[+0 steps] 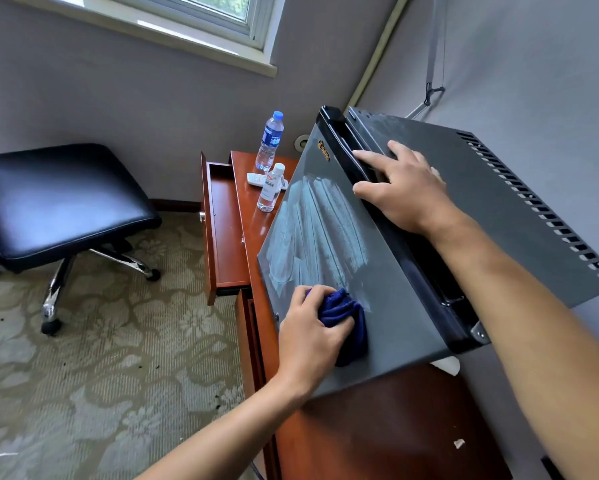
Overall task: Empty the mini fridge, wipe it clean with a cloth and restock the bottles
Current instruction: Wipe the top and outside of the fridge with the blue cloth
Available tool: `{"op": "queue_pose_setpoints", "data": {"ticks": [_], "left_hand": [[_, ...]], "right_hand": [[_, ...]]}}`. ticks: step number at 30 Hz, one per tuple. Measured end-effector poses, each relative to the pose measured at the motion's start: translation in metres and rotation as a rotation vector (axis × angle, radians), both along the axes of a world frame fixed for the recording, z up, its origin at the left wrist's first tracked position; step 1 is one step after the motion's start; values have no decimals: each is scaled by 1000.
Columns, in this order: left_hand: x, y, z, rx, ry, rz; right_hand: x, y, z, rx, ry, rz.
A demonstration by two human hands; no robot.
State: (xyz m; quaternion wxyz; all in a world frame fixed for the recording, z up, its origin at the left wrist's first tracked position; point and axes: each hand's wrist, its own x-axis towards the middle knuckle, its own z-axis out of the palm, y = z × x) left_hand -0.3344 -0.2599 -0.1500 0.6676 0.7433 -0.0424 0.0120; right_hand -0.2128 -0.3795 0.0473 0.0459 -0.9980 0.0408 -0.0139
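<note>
Left hand (pixel 308 337) grips the blue cloth (pixel 346 320) on the mini fridge door (pixel 326 237); right hand (pixel 402 188), fingers relaxed, braces the top edge. Overlapping strokes should clear the streaks.

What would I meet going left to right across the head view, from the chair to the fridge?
Black chair → open drawer → the two water bottles on the desk → left hand gripping the blue cloth → fridge door → right hand on the fridge top.

You get bright daylight from the white-framed window (pixel 201 26) upper left; edges bow with wide-angle distortion, and far corners look perhaps slightly soft.
</note>
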Motion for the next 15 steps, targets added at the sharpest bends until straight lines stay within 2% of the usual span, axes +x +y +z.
{"op": "queue_pose_setpoints", "data": {"ticks": [3,9,11,15], "left_hand": [[17,0,-44,151,61,47],[34,-8,-165,645,421,-27],[38,-11,-182,710,490,-36],[46,-12,-185,656,516,-17]], "right_hand": [[0,2,1,10,1,-5],[0,1,-1,-3,-11,-1],[0,-1,-1,-5,-20,-1],[0,0,-1,-7,-20,1]]}}
